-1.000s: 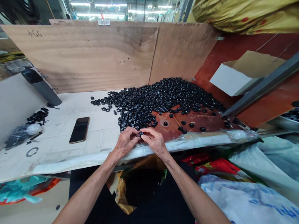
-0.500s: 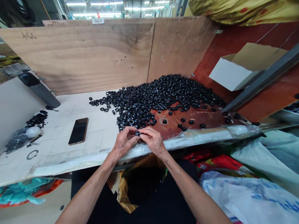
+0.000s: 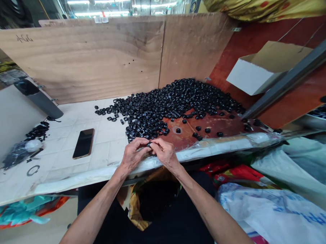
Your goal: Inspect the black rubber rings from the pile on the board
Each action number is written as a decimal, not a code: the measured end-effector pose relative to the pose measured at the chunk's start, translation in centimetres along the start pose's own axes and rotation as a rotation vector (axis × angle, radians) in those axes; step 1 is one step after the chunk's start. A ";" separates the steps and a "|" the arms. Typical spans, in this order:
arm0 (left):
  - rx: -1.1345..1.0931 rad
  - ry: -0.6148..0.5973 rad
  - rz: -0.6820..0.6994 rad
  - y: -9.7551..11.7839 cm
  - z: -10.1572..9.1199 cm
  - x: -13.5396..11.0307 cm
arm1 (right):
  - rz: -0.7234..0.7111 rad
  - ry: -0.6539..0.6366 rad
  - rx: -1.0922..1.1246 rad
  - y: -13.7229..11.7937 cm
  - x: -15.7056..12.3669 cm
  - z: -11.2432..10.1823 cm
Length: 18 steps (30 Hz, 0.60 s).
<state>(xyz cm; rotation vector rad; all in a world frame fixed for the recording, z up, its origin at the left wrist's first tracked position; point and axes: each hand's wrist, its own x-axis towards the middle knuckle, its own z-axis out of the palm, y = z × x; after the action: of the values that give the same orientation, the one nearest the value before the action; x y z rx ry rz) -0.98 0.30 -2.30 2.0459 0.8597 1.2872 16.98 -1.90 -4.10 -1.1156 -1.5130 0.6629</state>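
Note:
At the table's front edge, my left hand [image 3: 133, 152] and my right hand [image 3: 164, 151] meet, thumbs and forefingers pinched together. Between the fingertips is a small black ring-like part [image 3: 149, 145], mostly covered by the fingers. Both hands grip it. Just beyond them a large heap of similar black parts [image 3: 178, 99] spreads over the table, some showing round holes. Below the hands, an open yellow-brown sack [image 3: 135, 213] sits between the knees, its inside dark.
On the white tabletop [image 3: 101, 139] lie a phone [image 3: 83, 143], a dark cylindrical bottle [image 3: 40, 100], a flat ring [image 3: 33, 170] and a bag of black pieces [image 3: 14, 153]. A wooden board [image 3: 95, 60] closes the back. A white box [image 3: 251, 75] and a metal bar [image 3: 288, 82] stand right.
The view has shifted slightly. Both hands stay at the table's edge with fingertips together, and the black part between them shows less than before.

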 end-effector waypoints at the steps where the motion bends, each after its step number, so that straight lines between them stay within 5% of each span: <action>1: -0.002 -0.005 -0.010 0.0 0.0 0.0 | -0.019 0.001 -0.062 -0.1 0.0 0.0; 5: -0.024 -0.030 -0.032 0.0 0.1 -0.1 | -0.057 0.034 -0.212 -0.4 0.0 -0.1; 11: -0.118 0.009 -0.121 0.1 0.2 -0.2 | -0.051 -0.010 0.016 -0.7 -0.2 -0.6; 18: -0.094 0.002 -0.091 0.6 0.1 0.1 | -0.069 0.047 -0.187 -1.4 -0.1 -0.5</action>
<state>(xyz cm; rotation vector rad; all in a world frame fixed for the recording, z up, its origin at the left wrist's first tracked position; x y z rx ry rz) -0.75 -0.02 -1.79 1.9105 0.8666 1.2566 17.01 -2.66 -2.81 -1.2049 -1.5904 0.4518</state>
